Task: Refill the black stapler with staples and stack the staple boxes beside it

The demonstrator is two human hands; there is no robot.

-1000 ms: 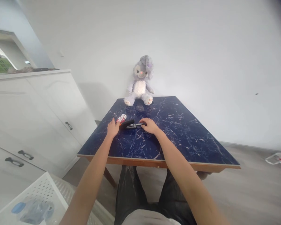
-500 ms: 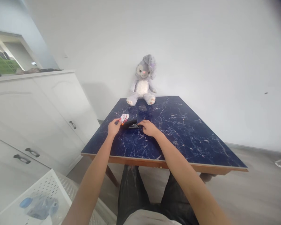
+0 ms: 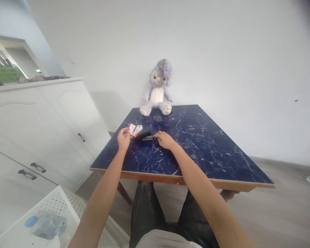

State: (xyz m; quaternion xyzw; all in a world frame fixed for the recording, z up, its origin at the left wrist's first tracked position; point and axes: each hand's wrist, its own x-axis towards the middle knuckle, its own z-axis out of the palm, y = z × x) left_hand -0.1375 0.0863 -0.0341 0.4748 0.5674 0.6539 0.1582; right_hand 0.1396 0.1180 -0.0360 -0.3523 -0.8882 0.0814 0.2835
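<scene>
The worktop has the toy seated at its far edge, legs splayed forward, which probably keeps it upright. Left of the worktop's middle lies the stapler, parted toward the right edge. The right hand curls at that end, apparently steadying it; whether its fingers grip, I cannot tell. The box sits just beyond the stapler's left end. The left hand has its fingers closed on a red-and-white piece by its near side, leaving the far part uncovered.

Plush toy and black stapler on table (blue, marbled)
</scene>
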